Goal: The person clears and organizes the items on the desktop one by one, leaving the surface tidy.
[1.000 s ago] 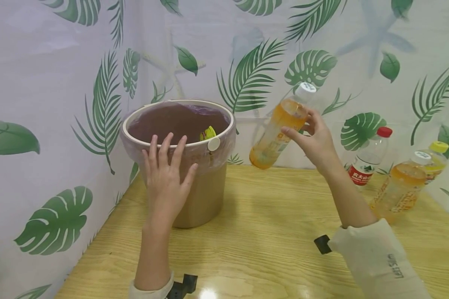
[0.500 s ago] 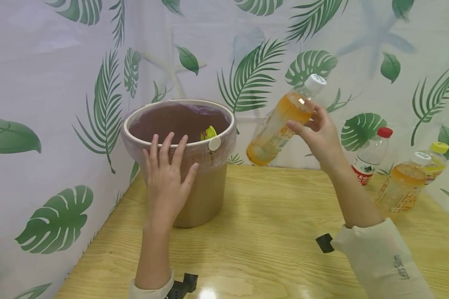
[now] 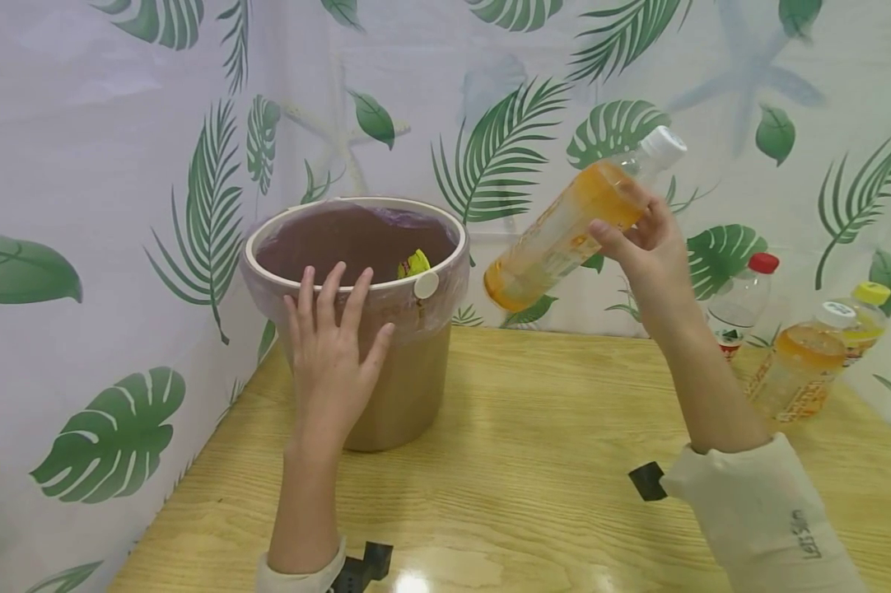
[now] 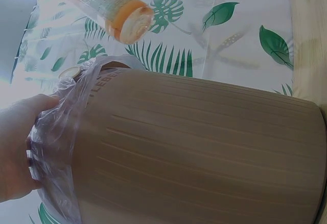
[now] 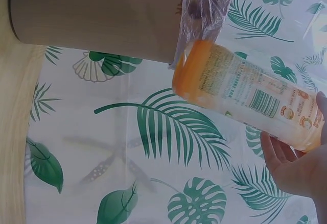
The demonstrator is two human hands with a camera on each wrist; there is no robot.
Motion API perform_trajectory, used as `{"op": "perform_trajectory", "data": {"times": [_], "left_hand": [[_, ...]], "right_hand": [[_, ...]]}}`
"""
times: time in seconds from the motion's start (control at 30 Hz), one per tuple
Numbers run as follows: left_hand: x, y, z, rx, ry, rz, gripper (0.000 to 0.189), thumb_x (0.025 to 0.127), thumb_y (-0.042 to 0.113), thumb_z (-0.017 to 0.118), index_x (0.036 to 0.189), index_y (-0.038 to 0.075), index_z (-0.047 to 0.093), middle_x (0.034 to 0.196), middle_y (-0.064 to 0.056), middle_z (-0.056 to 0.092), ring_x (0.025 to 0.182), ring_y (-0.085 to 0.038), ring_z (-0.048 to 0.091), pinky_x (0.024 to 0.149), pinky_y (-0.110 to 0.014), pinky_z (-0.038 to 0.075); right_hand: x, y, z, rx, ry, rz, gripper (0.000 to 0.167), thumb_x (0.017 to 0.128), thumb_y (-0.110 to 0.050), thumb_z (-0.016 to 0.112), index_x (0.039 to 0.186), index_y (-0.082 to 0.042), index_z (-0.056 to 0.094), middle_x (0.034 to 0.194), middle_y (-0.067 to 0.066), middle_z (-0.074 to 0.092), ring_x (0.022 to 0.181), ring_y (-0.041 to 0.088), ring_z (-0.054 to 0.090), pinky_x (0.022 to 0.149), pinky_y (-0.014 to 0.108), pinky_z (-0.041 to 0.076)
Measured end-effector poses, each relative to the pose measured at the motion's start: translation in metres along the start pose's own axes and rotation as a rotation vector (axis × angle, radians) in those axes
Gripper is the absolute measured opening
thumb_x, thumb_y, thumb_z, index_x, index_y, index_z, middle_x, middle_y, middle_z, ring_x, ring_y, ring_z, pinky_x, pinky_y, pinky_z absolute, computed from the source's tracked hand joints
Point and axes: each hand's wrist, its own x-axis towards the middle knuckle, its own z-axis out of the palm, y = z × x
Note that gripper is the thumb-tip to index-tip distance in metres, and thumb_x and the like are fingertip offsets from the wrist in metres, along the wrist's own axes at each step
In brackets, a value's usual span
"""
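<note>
My right hand [image 3: 653, 263] grips a clear plastic drink bottle [image 3: 564, 231] with orange bands and a white cap, fingers and thumb round its upper part. The bottle is held in the air, tilted, cap up to the right and base toward the bin. A brown trash bin [image 3: 401, 387] with a thin plastic liner stands upright to its left. In the right wrist view the bottle's orange base [image 5: 191, 71] overlaps the liner's edge. My left hand [image 3: 330, 354] rests on the bin's near rim, fingers straight and spread. Something bright yellow [image 3: 416, 263] shows inside the bin.
On the right of the wooden table [image 3: 520, 478] stand a red-capped water bottle [image 3: 745, 296], an orange-banded bottle [image 3: 809, 362] and a yellow-capped bottle [image 3: 868, 317]. My right forearm partly hides the red-capped one. Leaf-patterned cloth [image 3: 512, 49] covers the walls behind and left.
My right hand has moved up and right, tilting the bottle further, so its cap is higher and farther right and its base slightly higher and farther left. My left hand stays on the rim.
</note>
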Motion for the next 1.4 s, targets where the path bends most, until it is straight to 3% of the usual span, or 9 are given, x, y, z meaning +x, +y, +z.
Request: {"op": "perform_trajectory", "data": {"times": [0.37,0.87,1.2,1.4], "left_hand": [[0.0,0.001,-0.001,0.013,-0.013,-0.006,0.056,0.088,0.031,0.06,0.138,0.015,0.041,0.143,-0.011,0.028,0.137,-0.028,0.005,0.108,-0.049,-0.001],[0.0,0.001,-0.001,0.0,-0.006,-0.004,0.056,0.088,0.03,0.061,0.137,0.015,0.041,0.143,-0.011,0.028,0.137,-0.029,0.006,0.108,-0.049,-0.001],[0.001,0.0,-0.001,0.008,-0.012,-0.004,0.056,0.088,0.03,0.061,0.138,0.015,0.04,0.143,-0.011,0.027,0.137,-0.028,0.004,0.108,-0.049,-0.001],[0.0,0.001,-0.001,0.005,-0.012,-0.004,0.056,0.088,0.03,0.061,0.138,0.015,0.04,0.143,-0.011,0.027,0.137,-0.028,0.004,0.108,-0.049,-0.001]], "right_hand": [[-0.001,-0.003,0.0,0.151,0.047,-0.059,0.052,0.087,-0.009,0.062,0.134,-0.01,0.039,0.133,0.012,0.042,0.12,0.027,0.04,0.089,0.027,0.045],[0.003,0.003,0.011,0.506,0.061,-0.095,0.044,0.089,-0.008,0.058,0.13,-0.009,0.042,0.128,0.013,0.044,0.115,0.026,0.045,0.096,0.036,0.039],[0.011,0.017,0.024,0.687,0.104,-0.069,0.043,0.084,-0.009,0.065,0.125,-0.007,0.049,0.122,0.012,0.048,0.107,0.025,0.05,0.093,0.039,0.043],[0.016,0.027,0.033,0.71,0.113,-0.051,0.048,0.081,-0.011,0.068,0.124,-0.006,0.047,0.123,0.012,0.046,0.11,0.027,0.048,0.093,0.04,0.043]]}}
